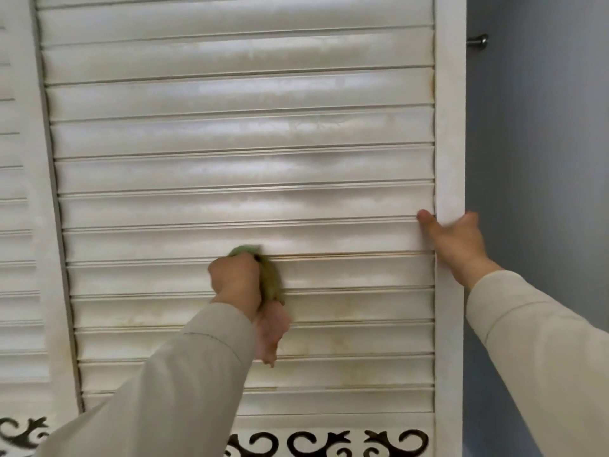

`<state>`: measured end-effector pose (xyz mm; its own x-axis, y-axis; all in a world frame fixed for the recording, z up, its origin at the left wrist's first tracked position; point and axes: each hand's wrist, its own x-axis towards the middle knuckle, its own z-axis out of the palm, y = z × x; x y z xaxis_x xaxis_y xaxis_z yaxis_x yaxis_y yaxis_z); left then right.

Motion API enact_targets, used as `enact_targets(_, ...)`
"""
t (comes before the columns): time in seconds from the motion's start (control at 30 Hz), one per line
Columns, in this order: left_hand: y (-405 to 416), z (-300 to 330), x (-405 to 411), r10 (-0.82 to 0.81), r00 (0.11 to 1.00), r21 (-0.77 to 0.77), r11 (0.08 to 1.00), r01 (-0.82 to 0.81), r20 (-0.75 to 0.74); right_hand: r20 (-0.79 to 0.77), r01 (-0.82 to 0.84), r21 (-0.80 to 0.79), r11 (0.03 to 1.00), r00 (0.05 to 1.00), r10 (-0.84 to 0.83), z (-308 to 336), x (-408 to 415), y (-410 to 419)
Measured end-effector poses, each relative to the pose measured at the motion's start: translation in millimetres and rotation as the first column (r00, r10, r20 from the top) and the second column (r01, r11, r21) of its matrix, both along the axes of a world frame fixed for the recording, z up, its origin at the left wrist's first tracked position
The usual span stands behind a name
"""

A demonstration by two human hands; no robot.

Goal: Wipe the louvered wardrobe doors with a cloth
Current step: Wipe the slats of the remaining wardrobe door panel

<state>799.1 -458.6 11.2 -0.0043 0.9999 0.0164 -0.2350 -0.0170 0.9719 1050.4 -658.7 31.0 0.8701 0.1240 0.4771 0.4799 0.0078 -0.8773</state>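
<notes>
- Cloth (272, 285), one: green and pink, bunched; soft, light and limp by the look of it, pink tail hanging loose below the fist. Pressed against the slats at mid-height of the open door. Best held wadded in the palm, as here.
- Left hand (235, 280), one: fingers curled tight round the cloth, pushing it onto a slat.
- Louvered door (244, 133), open leaf, one: rigid white slats, glossy and likely slick; yellowish staining on the lower slats. Probably swings on its hinges under pressure, so wants bracing at the stile.
- Right hand (453, 240), one: clamped on the door's right stile (449, 127), thumb on the front face, fingers hidden behind the edge.
- Second louvered door (16, 225), one, at far left, partly seen.
- Scrollwork band (329, 441) below the slats.
- Metal rod end (479, 41), one, upper right against grey wall.
</notes>
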Motion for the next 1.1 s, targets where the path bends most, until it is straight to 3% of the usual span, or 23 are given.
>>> enact_targets(0.13,-50,-3,56,-0.195,0.980,0.055,0.979,0.197,-0.031,0.036,0.003,0.012,1.000,0.999,-0.003,-3,1,1)
enact_targets(0.23,-77,-3,79,-0.239,0.971,0.073,0.968,0.240,-0.026,0.043,0.000,0.015,1.000,0.999,-0.001,-4,2,0)
enact_targets(0.53,-36,1,33,-0.079,0.991,-0.026,0.996,0.082,0.112,0.055,-0.015,0.007,1.000,0.998,0.014,-3,-2,-5)
enact_targets(0.73,-66,1,55,-0.038,0.998,0.002,0.999,0.038,0.043,0.039,-0.091,-0.013,0.996,0.995,0.091,-2,4,-10)
enact_targets(0.9,-124,-5,116,-0.244,0.970,0.060,0.968,0.244,-0.005,-0.002,-0.121,-0.073,0.990,0.993,0.121,-4,15,-15)
enact_targets(1.1,-190,-5,174,-0.394,0.918,0.061,0.918,0.391,0.040,-0.047,-0.187,-0.105,0.977,0.982,0.183,0,20,-18)
